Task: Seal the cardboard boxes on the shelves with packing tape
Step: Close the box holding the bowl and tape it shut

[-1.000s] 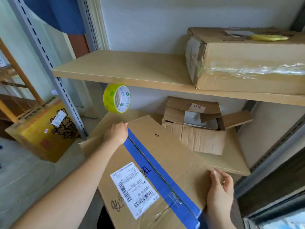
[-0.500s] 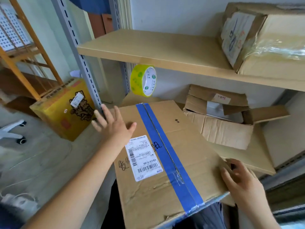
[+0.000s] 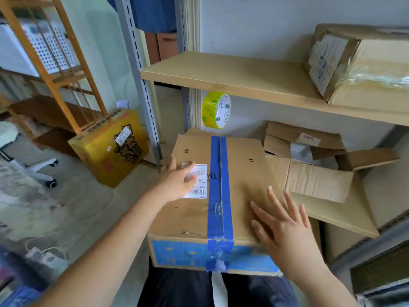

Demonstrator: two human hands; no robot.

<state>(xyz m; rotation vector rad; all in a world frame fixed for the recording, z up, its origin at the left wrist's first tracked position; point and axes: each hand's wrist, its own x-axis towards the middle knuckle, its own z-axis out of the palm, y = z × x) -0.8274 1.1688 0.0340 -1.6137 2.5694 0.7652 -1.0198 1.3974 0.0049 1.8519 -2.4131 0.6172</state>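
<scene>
Both hands lie flat: right hand [image 3: 285,229] on the near corner of the box [image 3: 243,185], left hand [image 3: 177,180] over its label [image 3: 195,181]. Overhanging the lower shelf [image 3: 345,220], it could tip toward me. Packing tape [image 3: 215,110] stands behind, unheld.

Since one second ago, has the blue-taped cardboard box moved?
Yes. The blue-taped cardboard box has swung round: its blue stripe, earlier diagonal, now runs straight toward the yellow-green tape roll by the wall.

storeroom or packing corner | wooden shelf boards [image 3: 232,72] on perforated grey metal uprights [image 3: 141,85] | worn brown cardboard boxes [image 3: 358,63] | yellow printed carton [image 3: 110,149] on concrete floor [image 3: 73,209]
</scene>
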